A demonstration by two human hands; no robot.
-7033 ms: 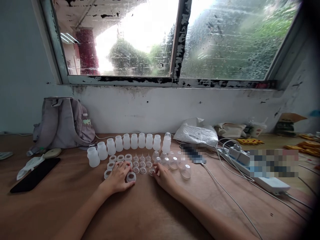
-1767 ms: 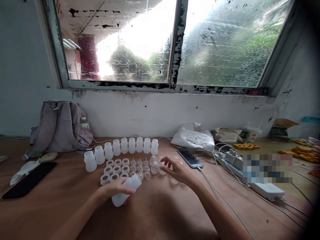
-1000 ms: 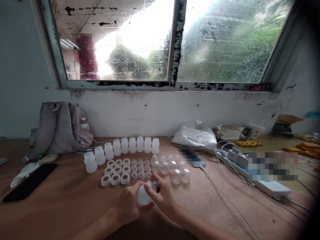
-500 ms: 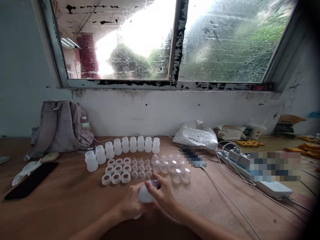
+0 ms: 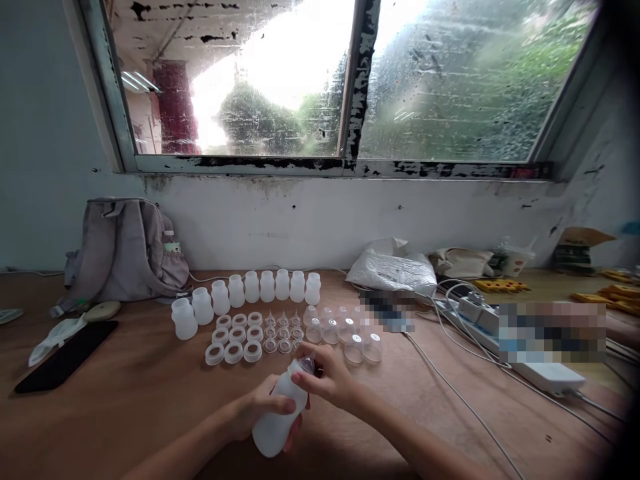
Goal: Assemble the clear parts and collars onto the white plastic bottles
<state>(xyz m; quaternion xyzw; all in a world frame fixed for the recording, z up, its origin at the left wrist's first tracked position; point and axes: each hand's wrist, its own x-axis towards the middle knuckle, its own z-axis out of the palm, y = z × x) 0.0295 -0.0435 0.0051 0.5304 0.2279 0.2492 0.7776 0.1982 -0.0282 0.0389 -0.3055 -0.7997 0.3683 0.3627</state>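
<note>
A frosted white baby bottle point(image 5: 273, 430) lies tilted between my hands, its base toward me and its top away to the right. My left hand point(image 5: 263, 405) is wrapped round the bottle's body, thumb across the front. At the top, my right hand point(image 5: 325, 375) grips the ring and clear nipple end, partly hiding it. Just beyond stand rows of white collar rings point(image 5: 233, 353), clear nipples point(image 5: 284, 333) and clear dome caps point(image 5: 354, 348). Behind them, several open white bottles point(image 5: 253, 287) form a curved row.
A grey backpack point(image 5: 123, 250) leans at the wall on the left, near a black flat pad point(image 5: 67, 357). To the right lie a silver plastic bag point(image 5: 393, 267), a white power strip point(image 5: 545, 379) and loose cables point(image 5: 450, 400). A window is above.
The bottle has tipped so more of its body shows, base toward me. My left hand has shifted lower left, while my right hand stays at the bottle's top.
</note>
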